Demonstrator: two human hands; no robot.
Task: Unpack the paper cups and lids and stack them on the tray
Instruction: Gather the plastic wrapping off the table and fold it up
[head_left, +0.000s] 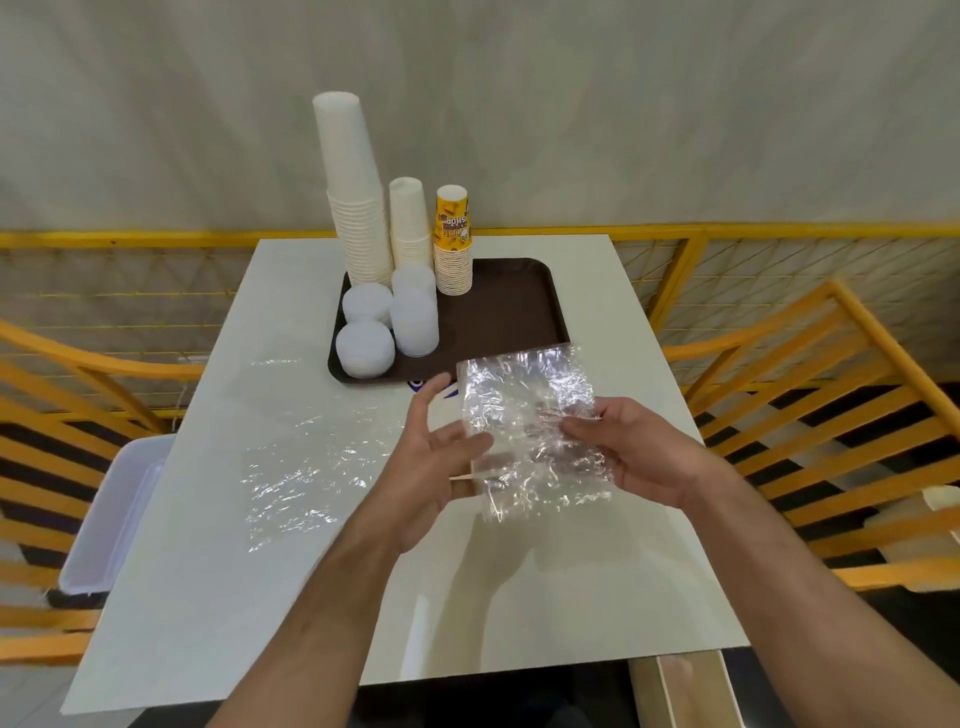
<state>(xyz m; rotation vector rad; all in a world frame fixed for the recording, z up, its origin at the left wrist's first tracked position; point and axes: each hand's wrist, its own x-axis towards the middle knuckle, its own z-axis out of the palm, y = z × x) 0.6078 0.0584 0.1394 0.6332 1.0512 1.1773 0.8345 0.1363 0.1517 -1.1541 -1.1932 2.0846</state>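
Clear crinkled wrap (301, 467) lies flat on the white table (519, 571). Left hand (431, 457), fingers spread, touches an empty plastic bag (530, 431) that the right hand (639, 452) pinches. Behind, cup stacks (358, 208) and lids (363, 348) stand on the brown tray (519, 306).

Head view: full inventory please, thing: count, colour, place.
tray: 1, dark brown, far middle of table
tall cup stack: 1, white, upside down, tray's far left corner
short cup stack: 1, white, upside down, right of the tall one
printed cup stack: 1, yellow, upside down, right of the short one
lid stacks: 3, white, tray's near left
empty bag: 1, clear, held above table
loose wrap: 1, clear, flat on table, left
table: 1, white
chairs: 2, orange, either side
bin: 1, pale, left of table
left hand: fingers spread, touching bag
right hand: pinching bag
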